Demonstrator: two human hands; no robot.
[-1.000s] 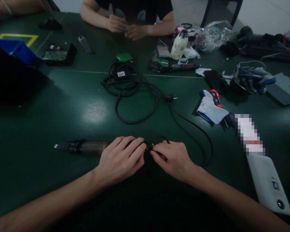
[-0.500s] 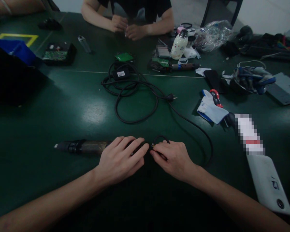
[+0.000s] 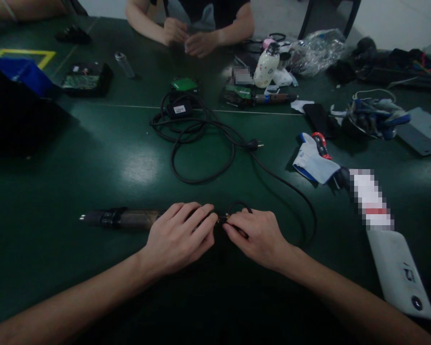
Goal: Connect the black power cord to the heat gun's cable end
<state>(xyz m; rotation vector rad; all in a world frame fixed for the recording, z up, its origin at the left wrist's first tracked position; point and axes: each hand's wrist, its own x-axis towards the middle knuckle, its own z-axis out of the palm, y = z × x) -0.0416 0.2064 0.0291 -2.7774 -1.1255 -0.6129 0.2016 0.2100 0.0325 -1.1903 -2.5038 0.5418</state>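
A long dark cylindrical device (image 3: 129, 218) lies on the green table, its left end tipped with small bright metal points. My left hand (image 3: 181, 235) is closed over its right part, with the fingers curled round and hiding most of that end. Close beside it, my right hand (image 3: 256, 237) pinches the end of a black cable (image 3: 240, 204), which makes a small loop above the fingers. A short dark piece with a yellowish spot shows between the two hands. Whether the cable is joined to the device there, I cannot make out.
Beyond my hands lies a coiled black cord with a plug (image 3: 252, 144). To the right are a work glove (image 3: 314, 160), a white casing (image 3: 398, 268) and a phone (image 3: 319, 120). A bottle (image 3: 266, 67) and circuit boards stand farther back; a person sits opposite.
My left index finger has drawn back slightly to the left, so more of the dark piece between the hands shows. My right hand has hardly moved.
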